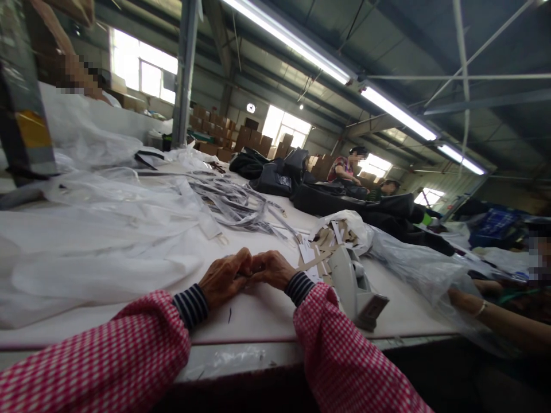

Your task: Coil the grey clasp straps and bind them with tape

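My left hand [226, 278] and my right hand [272, 268] meet over the white tabletop [258, 310], near its front edge. Both have curled fingers pressed together at the fingertips. Whatever lies between them, if anything, is hidden by the knuckles. Just right of my right hand, white and tan card strips [318, 258] spill out of a clear plastic bag [359, 223]. Beside them stands a grey, curved plastic device [350, 284], its kind unclear. Beyond my hands lies a tangle of grey straps in clear plastic [241, 203].
Thin white plastic sheeting [99, 246] covers the table's left side. Black bags [279, 175] are heaped along the far side. At the right, a co-worker's forearm [486, 307] reaches to clear plastic [408, 261]. Another person [342, 169] stands farther back, near cardboard boxes [253, 140].
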Demonstrator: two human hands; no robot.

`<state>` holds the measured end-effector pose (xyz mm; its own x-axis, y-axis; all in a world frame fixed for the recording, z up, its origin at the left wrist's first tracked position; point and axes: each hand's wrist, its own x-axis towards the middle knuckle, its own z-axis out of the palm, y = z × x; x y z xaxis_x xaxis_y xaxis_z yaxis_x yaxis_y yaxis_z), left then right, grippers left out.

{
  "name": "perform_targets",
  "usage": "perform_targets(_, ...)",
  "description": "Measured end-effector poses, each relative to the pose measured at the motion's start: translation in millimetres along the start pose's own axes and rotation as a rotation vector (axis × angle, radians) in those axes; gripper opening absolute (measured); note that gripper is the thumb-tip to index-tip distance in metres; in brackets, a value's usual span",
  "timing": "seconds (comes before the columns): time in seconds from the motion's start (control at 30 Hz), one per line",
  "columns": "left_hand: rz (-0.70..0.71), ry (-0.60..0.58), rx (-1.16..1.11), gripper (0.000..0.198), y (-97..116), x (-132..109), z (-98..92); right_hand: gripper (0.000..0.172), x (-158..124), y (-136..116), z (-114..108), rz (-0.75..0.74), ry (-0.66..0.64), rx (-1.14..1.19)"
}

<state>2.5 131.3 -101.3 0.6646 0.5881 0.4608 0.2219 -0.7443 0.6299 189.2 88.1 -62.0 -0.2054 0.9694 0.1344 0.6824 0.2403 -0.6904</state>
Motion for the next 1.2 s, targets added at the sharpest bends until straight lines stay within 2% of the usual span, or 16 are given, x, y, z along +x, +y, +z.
perform_targets(0.17,0.045,0.069,-0.018,0.024,5,-3,-1.6,0.016,10,5,-5,0.047,-0.133,0.096)
perform_targets(0.23,0.037,0.078,0.038,0.023,4,-3,-3.8,0.013,12,7,-4,0.067,-0.160,0.129)
perform_targets(0.33,-0.001,0.016,0.249,0.024,0,-3,-5.8,0.012,16,9,-4,0.080,-0.186,0.168)
perform_targets(0.4,0.030,-0.047,0.354,0.018,-4,-2,-5.4,0.015,19,10,-5,0.092,-0.213,0.187)
perform_targets(0.5,0.075,-0.112,0.374,0.015,-9,0,-3.5,0.017,23,8,-9,0.110,-0.270,0.198)
perform_targets(0.63,0.029,-0.157,0.307,0.015,-11,3,-3.0,0.014,26,5,-14,0.112,-0.330,0.176)
perform_targets(0.73,-0.001,-0.177,0.268,0.015,-10,4,-3.9,0.015,24,5,-14,0.107,-0.317,0.151)
perform_targets(0.87,-0.023,-0.184,0.309,0.017,-6,2,-4.1,0.015,14,6,-9,0.063,-0.234,0.075)
perform_targets(1.0,-0.032,-0.196,0.341,0.018,-3,3,-3.3,0.011,5,3,-5,-0.030,-0.155,-0.075)
perform_targets(1.2,-0.002,-0.161,0.283,0.016,-7,4,-0.3,0.014,1,-8,-6,-0.149,-0.121,-0.344)
